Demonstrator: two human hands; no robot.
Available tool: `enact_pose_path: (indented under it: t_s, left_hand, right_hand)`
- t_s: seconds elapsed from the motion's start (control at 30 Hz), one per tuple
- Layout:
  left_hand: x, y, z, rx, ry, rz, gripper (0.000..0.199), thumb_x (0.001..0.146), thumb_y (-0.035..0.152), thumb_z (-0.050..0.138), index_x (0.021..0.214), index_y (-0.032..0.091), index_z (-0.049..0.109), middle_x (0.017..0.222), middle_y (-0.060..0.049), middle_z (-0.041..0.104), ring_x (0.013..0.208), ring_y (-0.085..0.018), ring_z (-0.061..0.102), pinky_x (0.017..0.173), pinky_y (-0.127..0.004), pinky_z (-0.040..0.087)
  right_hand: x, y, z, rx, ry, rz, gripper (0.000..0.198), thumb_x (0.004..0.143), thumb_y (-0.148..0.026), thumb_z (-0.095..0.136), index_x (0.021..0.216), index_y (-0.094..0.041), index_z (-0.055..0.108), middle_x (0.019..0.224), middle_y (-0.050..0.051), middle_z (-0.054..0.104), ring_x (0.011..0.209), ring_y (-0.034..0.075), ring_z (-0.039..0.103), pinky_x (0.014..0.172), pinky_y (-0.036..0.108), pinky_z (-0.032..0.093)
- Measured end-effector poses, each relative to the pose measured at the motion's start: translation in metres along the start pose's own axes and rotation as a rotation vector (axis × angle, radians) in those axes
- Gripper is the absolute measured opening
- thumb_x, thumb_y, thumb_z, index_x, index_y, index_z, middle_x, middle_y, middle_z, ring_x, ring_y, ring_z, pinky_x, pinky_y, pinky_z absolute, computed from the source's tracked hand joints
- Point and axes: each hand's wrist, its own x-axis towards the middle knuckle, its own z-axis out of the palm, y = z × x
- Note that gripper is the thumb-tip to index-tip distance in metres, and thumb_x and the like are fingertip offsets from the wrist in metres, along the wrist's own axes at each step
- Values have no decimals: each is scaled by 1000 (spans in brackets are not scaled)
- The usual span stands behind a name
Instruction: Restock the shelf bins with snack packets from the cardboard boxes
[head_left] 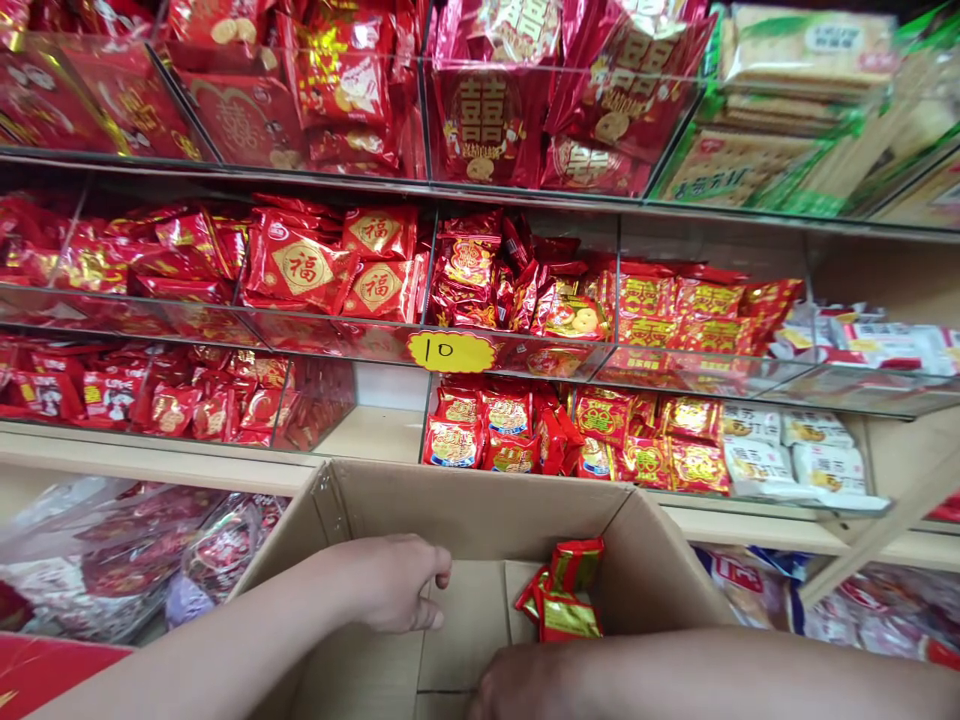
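An open cardboard box [480, 512] stands in front of the shelves, its bottom showing between my arms. My left hand [397, 585] reaches over its left side into it; thumb and fingers are apart, with nothing visible between them. Low in the box is my right hand [517, 684], near the bottom edge of the view. Its fingers are mostly hidden, so I cannot see whether it holds anything. A few small red and gold wrapped packets [571, 580] lie on the right of the box bottom, just beyond my right hand.
Tiered shelves with clear dividers hold red snack packets [300, 265], green cracker packs [795, 130] and white packets [832, 465]. A yellow tag [450, 351] reading 10 hangs on a shelf edge. Bagged goods [135, 555] lie below left, more plastic bags [847, 600] below right.
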Motion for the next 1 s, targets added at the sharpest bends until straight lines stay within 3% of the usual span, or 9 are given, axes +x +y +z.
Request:
enact_pose_path:
  t_s: [0.23, 0.4, 0.57, 0.67, 0.73, 0.87, 0.93, 1.0]
  left_hand:
    - [2, -2, 2, 3, 15, -3, 32, 65, 37, 54, 94, 24, 58, 71, -2, 61, 63, -19, 58, 49, -24, 38]
    - [0, 0, -4, -41, 53, 33, 28, 72, 35, 47, 95, 23, 57, 84, -5, 62, 72, -20, 58, 58, -28, 42]
    - [3, 2, -21, -522, 56, 147, 38, 83, 44, 31, 109, 20, 45, 91, -4, 60, 78, -15, 56, 67, -25, 42]
    - [4, -2, -26, -752, 64, 168, 45, 77, 45, 45, 113, 19, 39, 88, -2, 60, 77, -13, 55, 67, -25, 42]
    - [5, -4, -27, -880, 63, 197, 41, 73, 38, 54, 107, 18, 45, 87, -1, 61, 77, -12, 54, 71, -25, 41]
    - [6, -2, -28, -1128, 154, 180, 30, 67, 31, 62, 92, 16, 56, 83, -1, 64, 74, -12, 56, 72, -27, 41]
    - [6, 1, -30, -1208, 261, 160, 31, 67, 31, 62, 93, 16, 58, 82, -2, 65, 73, -13, 56, 69, -26, 42]
    - [6, 1, -31, -1251, 360, 135, 30, 68, 31, 62, 94, 16, 59, 81, -2, 65, 70, -12, 56, 65, -24, 42]
  right_hand:
    - [0, -6, -3, 33, 39, 39, 24, 61, -10, 58, 77, -26, 66, 75, -9, 65, 66, 11, 60, 50, 15, 39]
    - [-19, -26, -28, 156, 150, 58, 16, 65, -10, 55, 77, -15, 66, 70, -2, 64, 61, 8, 55, 50, 12, 37]
    - [-49, -27, -75, 362, 601, 33, 13, 72, -17, 48, 73, -15, 60, 67, -1, 59, 59, 9, 50, 55, 17, 37]
    - [-61, -15, -94, 471, 839, 44, 16, 77, -28, 45, 69, -16, 53, 62, -2, 51, 57, 8, 43, 53, 19, 34]
    - [-66, -9, -101, 558, 942, 41, 20, 78, -31, 45, 65, -16, 49, 60, -3, 46, 57, 8, 40, 53, 20, 33]
    - [-71, -9, -102, 894, 1024, -120, 22, 78, -36, 47, 67, -16, 46, 62, -4, 45, 59, 8, 43, 58, 21, 37]
    - [-73, -13, -101, 1088, 990, -202, 21, 72, -35, 57, 77, -17, 48, 69, -3, 50, 64, 8, 48, 61, 22, 40]
    - [-75, -16, -101, 1216, 927, -222, 31, 63, -32, 66, 84, -18, 48, 75, -2, 54, 68, 10, 52, 62, 25, 44]
